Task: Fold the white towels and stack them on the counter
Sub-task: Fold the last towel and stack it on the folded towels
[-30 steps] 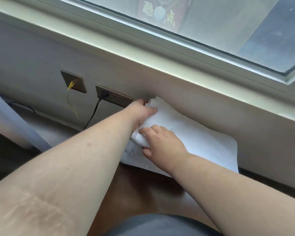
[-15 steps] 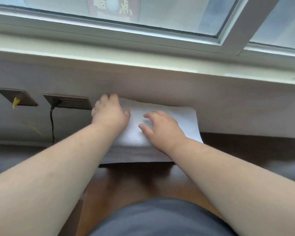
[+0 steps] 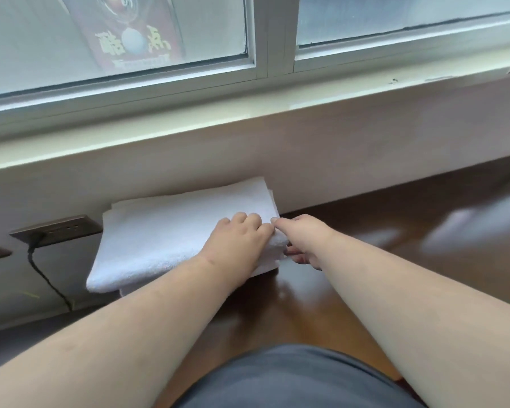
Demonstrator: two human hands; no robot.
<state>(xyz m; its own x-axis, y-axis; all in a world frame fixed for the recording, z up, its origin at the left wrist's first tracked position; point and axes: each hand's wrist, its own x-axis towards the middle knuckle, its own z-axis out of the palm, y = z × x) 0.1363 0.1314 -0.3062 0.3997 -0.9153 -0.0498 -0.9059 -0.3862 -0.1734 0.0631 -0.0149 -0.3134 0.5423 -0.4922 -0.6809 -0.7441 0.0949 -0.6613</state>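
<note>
At far left, a dark wall socket plate (image 3: 55, 230) is set into the pale wall below the window sill (image 3: 248, 113), with a black cable (image 3: 46, 279) plugged in and hanging down toward the wall's foot. Just right of the socket, a stack of folded white towels (image 3: 165, 231) lies on the dark wooden desk (image 3: 365, 231), its far edge against the wall; the top towel's rounded fold faces the near left, and layered edges show at the stack's right end. The left hand (image 3: 236, 240) rests on top of the stack near its right end, palm down, fingers bent at the knuckles and pressing on the cloth. Immediately right of it, the right hand (image 3: 304, 240) meets the stack's right edge: the thumb lies on top, touching the left hand's fingertips, while the fingers reach in at the side among the lower layers, so that it pinches the towel edge. Both bare forearms extend from the bottom of the view. Between them, at bottom centre, a grey garment (image 3: 292, 378) is visible. Above the sill, frosted window panes (image 3: 395, 16) are divided by a white frame; a red poster (image 3: 133, 33) shows through the left pane.
</note>
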